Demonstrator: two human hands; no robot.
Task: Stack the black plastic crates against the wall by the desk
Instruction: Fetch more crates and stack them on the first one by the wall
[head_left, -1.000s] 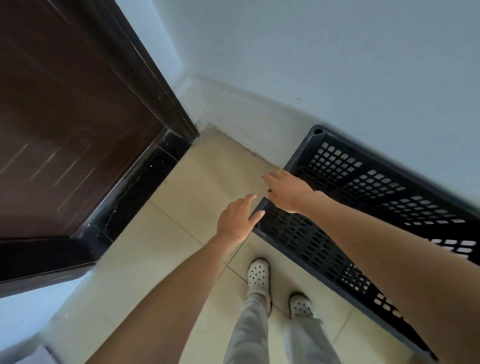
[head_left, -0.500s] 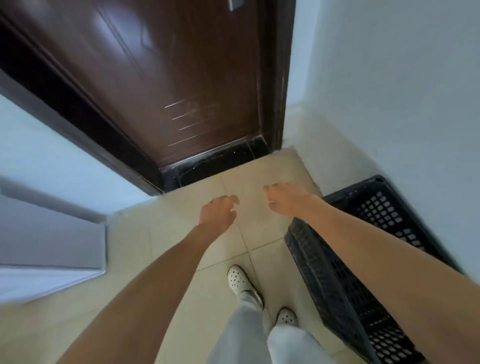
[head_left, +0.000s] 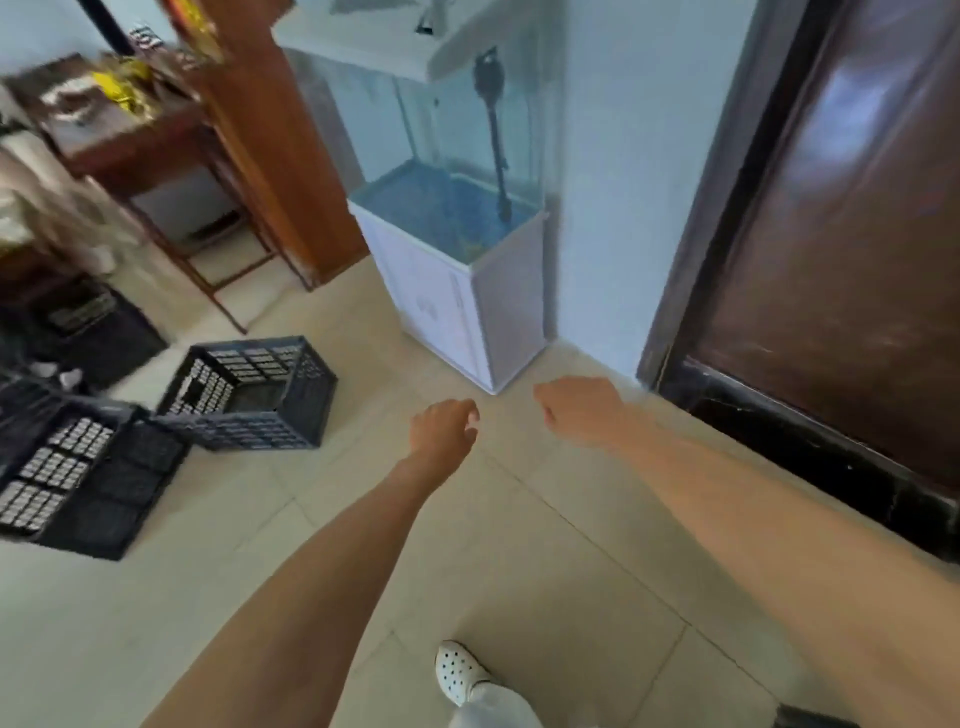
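Two black plastic crates lie on the tiled floor at the left: one (head_left: 249, 395) tipped at an angle, another (head_left: 78, 467) nearer the left edge. A third dark crate (head_left: 88, 322) stands further back under the furniture. My left hand (head_left: 441, 426) and my right hand (head_left: 576, 410) are stretched out in front of me over bare floor, both empty with loosely curled fingers. The nearest crate is well to the left of my left hand. A corner of another black crate (head_left: 810, 719) shows at the bottom right edge.
A white cabinet with a glass fish tank (head_left: 457, 249) stands ahead against the wall. A dark wooden door (head_left: 841, 234) fills the right side. A wooden desk (head_left: 130, 135) with clutter is at the back left. My white shoe (head_left: 457, 670) is below.
The view has swung left, away from the crate by the wall and the door corner. My hands have left that crate and now hang empty over open floor.
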